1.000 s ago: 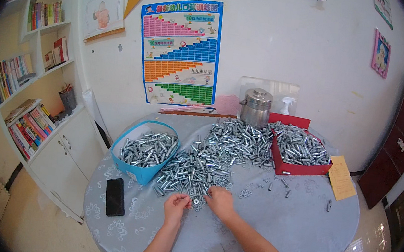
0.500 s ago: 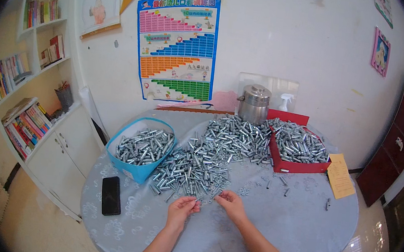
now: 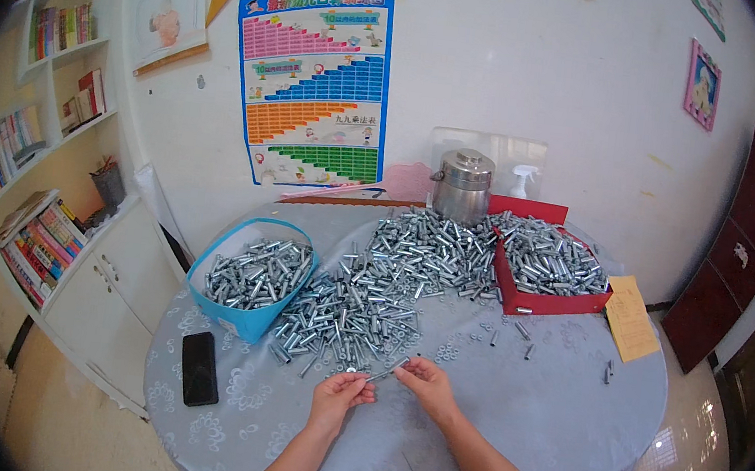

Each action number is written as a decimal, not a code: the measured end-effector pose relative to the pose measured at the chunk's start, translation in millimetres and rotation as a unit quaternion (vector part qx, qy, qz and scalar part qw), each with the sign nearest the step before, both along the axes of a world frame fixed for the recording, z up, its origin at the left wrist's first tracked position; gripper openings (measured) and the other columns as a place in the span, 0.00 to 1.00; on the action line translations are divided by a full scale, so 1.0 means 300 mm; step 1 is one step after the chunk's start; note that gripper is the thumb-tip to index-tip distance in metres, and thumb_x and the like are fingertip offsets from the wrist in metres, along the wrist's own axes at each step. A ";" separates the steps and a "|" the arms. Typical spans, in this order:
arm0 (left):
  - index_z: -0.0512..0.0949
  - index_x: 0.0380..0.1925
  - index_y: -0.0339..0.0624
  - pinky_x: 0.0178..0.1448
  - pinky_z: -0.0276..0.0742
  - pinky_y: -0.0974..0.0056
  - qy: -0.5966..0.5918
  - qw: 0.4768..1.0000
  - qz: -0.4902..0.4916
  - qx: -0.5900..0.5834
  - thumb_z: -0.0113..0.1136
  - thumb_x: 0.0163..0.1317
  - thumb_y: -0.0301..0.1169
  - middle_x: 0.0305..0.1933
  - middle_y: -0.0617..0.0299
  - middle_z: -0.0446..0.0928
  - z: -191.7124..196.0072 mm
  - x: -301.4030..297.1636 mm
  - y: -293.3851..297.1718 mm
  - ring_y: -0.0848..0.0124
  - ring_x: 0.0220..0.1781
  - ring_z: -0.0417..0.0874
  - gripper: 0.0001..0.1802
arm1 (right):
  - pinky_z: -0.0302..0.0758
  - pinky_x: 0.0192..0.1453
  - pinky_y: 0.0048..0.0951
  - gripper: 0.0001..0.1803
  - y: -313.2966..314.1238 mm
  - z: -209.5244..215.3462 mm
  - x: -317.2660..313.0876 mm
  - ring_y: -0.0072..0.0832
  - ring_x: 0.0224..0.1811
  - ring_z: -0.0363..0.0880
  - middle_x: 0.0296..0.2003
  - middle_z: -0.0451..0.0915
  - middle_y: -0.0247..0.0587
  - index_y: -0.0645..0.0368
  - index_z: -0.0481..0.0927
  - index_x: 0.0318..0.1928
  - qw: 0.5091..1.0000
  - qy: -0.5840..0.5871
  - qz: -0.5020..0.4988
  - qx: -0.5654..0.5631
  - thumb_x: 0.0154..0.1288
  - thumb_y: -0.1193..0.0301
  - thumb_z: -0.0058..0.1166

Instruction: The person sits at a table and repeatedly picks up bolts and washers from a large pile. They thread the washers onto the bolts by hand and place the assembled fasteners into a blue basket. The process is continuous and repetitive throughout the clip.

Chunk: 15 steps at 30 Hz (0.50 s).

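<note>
My left hand (image 3: 339, 399) pinches a slim silver bolt (image 3: 378, 376) that points toward my right hand. Thumb and fingers of my right hand (image 3: 428, 388) are closed on a short silver metal sleeve (image 3: 400, 364), close to the bolt's free end. Whether the two parts touch is too small to tell. Just beyond my fingers spreads a big heap of silver metal sleeves (image 3: 346, 315). Small washers or nuts (image 3: 446, 351) lie loose by my right hand.
A blue fabric bin (image 3: 244, 321) full of metal parts stands left, a red box (image 3: 554, 305) of them right. A black phone (image 3: 200, 369) lies front left. A steel pot (image 3: 464, 185), spray bottle (image 3: 522, 181) and yellow paper (image 3: 632, 319) stand or lie around the table's edge.
My right hand has come in toward the left, and a sleeve and a bolt now show between my fingertips. The whole view has shifted slightly.
</note>
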<state>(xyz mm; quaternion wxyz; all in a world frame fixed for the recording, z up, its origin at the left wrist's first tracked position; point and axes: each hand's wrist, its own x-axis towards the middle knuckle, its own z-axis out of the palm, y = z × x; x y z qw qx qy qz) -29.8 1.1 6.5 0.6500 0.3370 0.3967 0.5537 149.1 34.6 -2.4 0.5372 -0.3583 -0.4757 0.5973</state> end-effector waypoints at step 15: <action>0.65 0.51 0.28 0.42 0.79 0.63 -0.006 0.998 -0.058 -0.022 0.45 0.64 0.31 0.44 0.48 0.75 0.008 0.051 -0.024 0.63 0.40 0.80 0.19 | 0.69 0.39 0.22 0.12 -0.058 0.029 -0.051 0.21 0.33 0.73 0.34 0.77 0.33 0.61 0.77 0.39 0.958 -0.258 0.013 0.128 0.53 0.70 0.58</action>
